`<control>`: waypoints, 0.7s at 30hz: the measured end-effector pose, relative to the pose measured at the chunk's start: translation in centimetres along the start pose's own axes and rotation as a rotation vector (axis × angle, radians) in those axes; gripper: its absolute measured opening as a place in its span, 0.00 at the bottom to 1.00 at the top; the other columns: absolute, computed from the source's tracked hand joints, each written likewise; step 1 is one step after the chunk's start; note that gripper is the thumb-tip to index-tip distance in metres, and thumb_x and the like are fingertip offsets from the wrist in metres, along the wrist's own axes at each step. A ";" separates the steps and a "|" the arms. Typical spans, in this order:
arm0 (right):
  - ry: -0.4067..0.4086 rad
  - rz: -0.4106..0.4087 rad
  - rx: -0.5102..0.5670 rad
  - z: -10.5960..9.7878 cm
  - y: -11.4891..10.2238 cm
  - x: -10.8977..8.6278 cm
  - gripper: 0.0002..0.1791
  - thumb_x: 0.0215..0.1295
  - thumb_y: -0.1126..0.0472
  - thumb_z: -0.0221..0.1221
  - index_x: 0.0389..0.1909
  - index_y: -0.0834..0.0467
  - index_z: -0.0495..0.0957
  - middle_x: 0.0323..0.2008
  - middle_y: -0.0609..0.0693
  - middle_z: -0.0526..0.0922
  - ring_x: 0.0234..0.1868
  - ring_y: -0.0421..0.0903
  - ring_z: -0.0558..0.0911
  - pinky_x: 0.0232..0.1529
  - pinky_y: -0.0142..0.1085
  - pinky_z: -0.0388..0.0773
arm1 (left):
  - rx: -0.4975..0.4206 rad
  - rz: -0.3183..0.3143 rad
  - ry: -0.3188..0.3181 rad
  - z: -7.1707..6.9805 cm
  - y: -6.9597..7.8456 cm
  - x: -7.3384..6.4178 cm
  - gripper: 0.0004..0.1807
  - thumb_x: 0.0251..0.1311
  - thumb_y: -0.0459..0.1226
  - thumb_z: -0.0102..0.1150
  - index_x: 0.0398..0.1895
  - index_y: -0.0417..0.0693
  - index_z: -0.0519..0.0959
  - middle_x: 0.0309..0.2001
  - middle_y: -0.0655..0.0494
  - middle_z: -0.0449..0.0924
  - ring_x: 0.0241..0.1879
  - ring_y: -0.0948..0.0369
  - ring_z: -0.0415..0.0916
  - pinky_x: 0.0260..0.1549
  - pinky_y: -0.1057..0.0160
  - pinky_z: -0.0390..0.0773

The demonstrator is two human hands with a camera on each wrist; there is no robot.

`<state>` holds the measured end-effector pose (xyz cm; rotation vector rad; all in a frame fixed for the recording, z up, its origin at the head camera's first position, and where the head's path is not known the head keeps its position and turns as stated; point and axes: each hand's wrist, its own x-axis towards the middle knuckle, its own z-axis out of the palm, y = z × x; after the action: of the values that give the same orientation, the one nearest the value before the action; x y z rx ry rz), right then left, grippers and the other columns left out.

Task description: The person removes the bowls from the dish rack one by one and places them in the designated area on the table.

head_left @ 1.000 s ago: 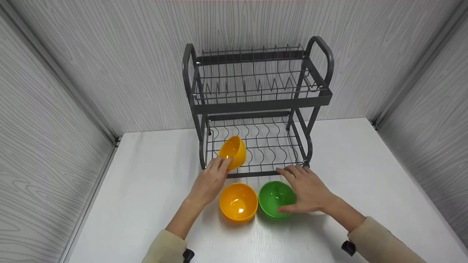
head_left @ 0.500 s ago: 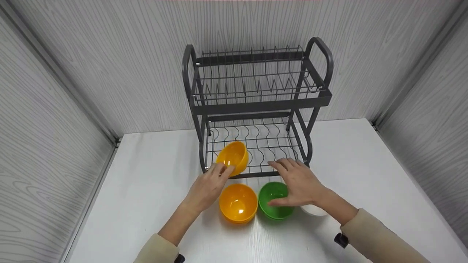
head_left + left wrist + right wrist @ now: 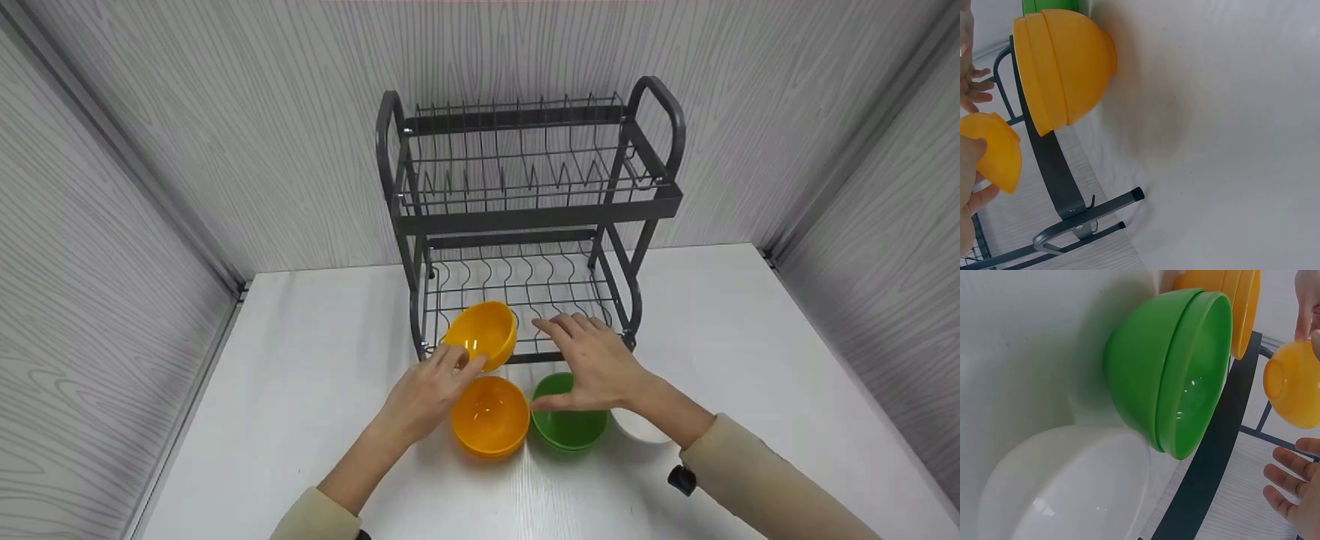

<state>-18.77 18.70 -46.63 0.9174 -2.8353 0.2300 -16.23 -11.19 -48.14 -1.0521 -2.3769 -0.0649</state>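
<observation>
An orange bowl [image 3: 484,330], tilted, is pinched at its near left rim by my left hand [image 3: 424,394]. It is held above the front edge of the dish rack's lower shelf. My right hand [image 3: 600,367] hovers over a green bowl [image 3: 570,431], fingers spread and holding nothing, a short way right of the held bowl. In the right wrist view, its fingers [image 3: 1292,478] are apart from that bowl. Directly below the held bowl stand nested orange bowls [image 3: 489,420]. A white bowl [image 3: 641,426] is partly hidden behind my right forearm.
The dark two-tier dish rack [image 3: 536,217] stands at the back of the white table [image 3: 322,330], against a wood-grain wall. The green bowls are nested in a stack, close beside the orange stack. Grey panels [image 3: 97,247] border the table on both sides.
My left hand has drawn the orange bowl toward me and slightly right, its opening turning more upward. My right hand has moved left toward it, uncovering more of the white bowl.
</observation>
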 end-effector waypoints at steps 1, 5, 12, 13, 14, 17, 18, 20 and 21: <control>-0.004 0.001 0.004 0.0 -0.1 0.1 0.66 0.47 0.13 0.59 0.79 0.52 0.62 0.69 0.57 0.77 0.67 0.61 0.79 0.70 0.61 0.75 | 0.009 0.011 0.004 0.0 0.0 0.0 0.29 0.59 0.28 0.73 0.61 0.56 0.73 0.46 0.53 0.77 0.43 0.57 0.79 0.34 0.69 0.86; -0.005 0.002 0.019 -0.1 -0.3 0.6 0.66 0.47 0.14 0.60 0.80 0.52 0.61 0.69 0.58 0.77 0.68 0.62 0.78 0.70 0.62 0.75 | 0.034 0.051 0.026 0.0 0.1 -0.2 0.30 0.58 0.28 0.74 0.60 0.56 0.74 0.44 0.54 0.77 0.40 0.58 0.78 0.35 0.70 0.85; 0.000 -0.001 0.034 -0.2 -0.6 1.4 0.66 0.47 0.15 0.61 0.80 0.53 0.60 0.69 0.58 0.77 0.69 0.61 0.78 0.70 0.61 0.76 | 0.068 0.095 0.035 0.0 0.4 -0.5 0.30 0.58 0.30 0.76 0.61 0.58 0.76 0.44 0.56 0.76 0.41 0.59 0.77 0.40 0.70 0.86; -0.006 0.001 0.039 -0.2 -0.6 1.5 0.67 0.47 0.15 0.61 0.80 0.53 0.60 0.69 0.58 0.77 0.70 0.61 0.78 0.71 0.61 0.75 | 0.070 0.101 0.035 0.0 0.5 -0.6 0.30 0.57 0.31 0.76 0.61 0.59 0.77 0.44 0.56 0.76 0.41 0.59 0.77 0.41 0.70 0.86; -0.009 0.000 0.042 -0.2 -0.7 1.6 0.67 0.47 0.14 0.61 0.80 0.53 0.59 0.69 0.58 0.77 0.70 0.62 0.77 0.71 0.61 0.75 | 0.074 0.107 0.035 0.0 0.5 -0.6 0.30 0.57 0.31 0.77 0.61 0.59 0.77 0.44 0.56 0.76 0.41 0.59 0.77 0.41 0.70 0.86; -0.017 0.000 0.045 -0.2 -1.0 1.9 0.67 0.47 0.14 0.61 0.80 0.53 0.59 0.69 0.58 0.77 0.70 0.61 0.77 0.72 0.61 0.73 | 0.093 0.123 0.041 -0.1 0.6 -0.7 0.30 0.57 0.32 0.77 0.61 0.60 0.77 0.44 0.56 0.77 0.40 0.59 0.77 0.41 0.70 0.86; -0.018 0.000 0.045 -0.2 -1.1 2.0 0.67 0.47 0.14 0.61 0.80 0.53 0.59 0.70 0.59 0.77 0.71 0.62 0.77 0.73 0.61 0.73 | 0.103 0.128 0.044 -0.1 0.7 -0.7 0.29 0.57 0.33 0.78 0.60 0.60 0.78 0.44 0.56 0.77 0.40 0.59 0.78 0.41 0.70 0.86; -0.019 0.003 0.050 -0.2 -1.2 2.1 0.67 0.47 0.15 0.62 0.80 0.52 0.59 0.70 0.59 0.76 0.71 0.63 0.77 0.73 0.62 0.73 | 0.117 0.140 0.047 -0.1 0.7 -0.7 0.29 0.57 0.33 0.77 0.60 0.60 0.78 0.44 0.56 0.78 0.41 0.59 0.78 0.41 0.71 0.85; -0.019 0.005 0.052 -0.1 -1.3 2.2 0.67 0.47 0.15 0.62 0.80 0.52 0.59 0.70 0.60 0.76 0.71 0.63 0.77 0.73 0.62 0.73 | 0.124 0.147 0.049 0.0 0.7 -0.7 0.28 0.57 0.33 0.77 0.60 0.60 0.79 0.44 0.56 0.78 0.41 0.59 0.78 0.42 0.71 0.85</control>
<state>-19.76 16.45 -45.97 0.9280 -2.8617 0.2990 -15.28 -11.17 -48.59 -1.1478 -2.2228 0.1076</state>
